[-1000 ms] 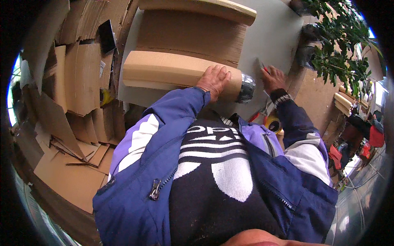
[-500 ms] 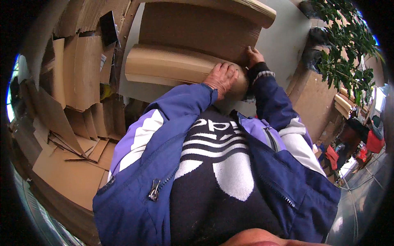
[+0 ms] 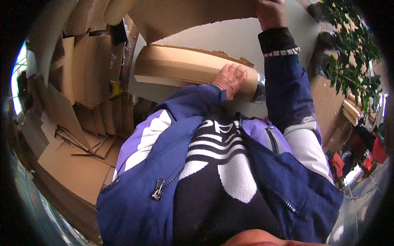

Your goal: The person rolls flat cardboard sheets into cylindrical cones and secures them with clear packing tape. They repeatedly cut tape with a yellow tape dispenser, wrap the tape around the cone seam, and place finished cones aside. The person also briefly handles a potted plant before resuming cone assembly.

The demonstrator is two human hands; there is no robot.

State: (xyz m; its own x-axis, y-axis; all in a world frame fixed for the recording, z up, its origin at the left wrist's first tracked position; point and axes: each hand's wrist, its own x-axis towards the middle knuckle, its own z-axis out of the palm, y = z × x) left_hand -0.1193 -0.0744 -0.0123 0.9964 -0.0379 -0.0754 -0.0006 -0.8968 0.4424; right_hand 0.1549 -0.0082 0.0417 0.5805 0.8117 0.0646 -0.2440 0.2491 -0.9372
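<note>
My left hand (image 3: 232, 81) lies on top of a long folded cardboard strip (image 3: 176, 65), pressing near its right end with the fingers laid over it. Up at the top edge of the view, my right hand (image 3: 272, 14) grips the right corner of a brown cardboard sheet (image 3: 197, 16); its fingertips are partly cut off. Between sheet and strip there is a gap across most of the width, with ragged torn edges along it. At the left end the two pieces come close together.
Below the cardboard is a pale grey surface (image 3: 230, 35). Stacked cardboard pieces (image 3: 88, 69) stand on the left, with a flat cardboard sheet (image 3: 74, 168) lower down. Leafy green plants (image 3: 353, 53) in dark pots line the right side. Red items (image 3: 378, 149) lie at the far right.
My right hand has moved up and away, lifting the sheet's right side. The sheet has torn off along the strip. My left hand stays on the strip.
</note>
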